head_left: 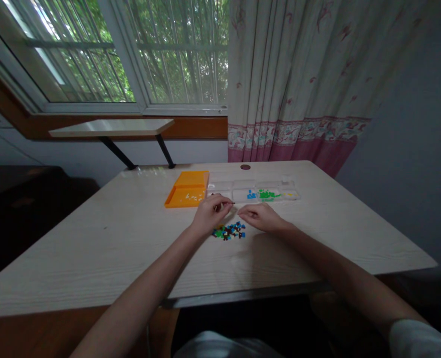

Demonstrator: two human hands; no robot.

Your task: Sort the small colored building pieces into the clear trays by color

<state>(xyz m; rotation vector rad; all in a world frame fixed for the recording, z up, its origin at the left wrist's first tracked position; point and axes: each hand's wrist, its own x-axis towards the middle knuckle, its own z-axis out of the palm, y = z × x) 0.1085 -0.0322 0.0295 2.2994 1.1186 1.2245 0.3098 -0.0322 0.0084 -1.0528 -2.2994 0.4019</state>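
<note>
My left hand (212, 211) is closed in a pinch above the table, with a small dark piece (233, 203) at its fingertips. Facing it from the right, my right hand (262, 217) has its fingers curled together; whatever they hold, if anything, is too small to make out. Between and just below the hands lies a loose pile of tiny mixed pieces (228, 231) in brown, blue, green and pale colours. Behind the hands stands a clear compartment tray (297, 194) holding blue pieces (251, 194), green pieces (267, 194) and a few yellow ones (289, 194). My left hand covers part of its near left side.
An orange open case (186, 193) with some white pieces in it lies left of the clear tray. A raised shelf (116, 128) on black legs stands at the back left of the table (138, 248). A curtain (280, 89) hangs behind the right side.
</note>
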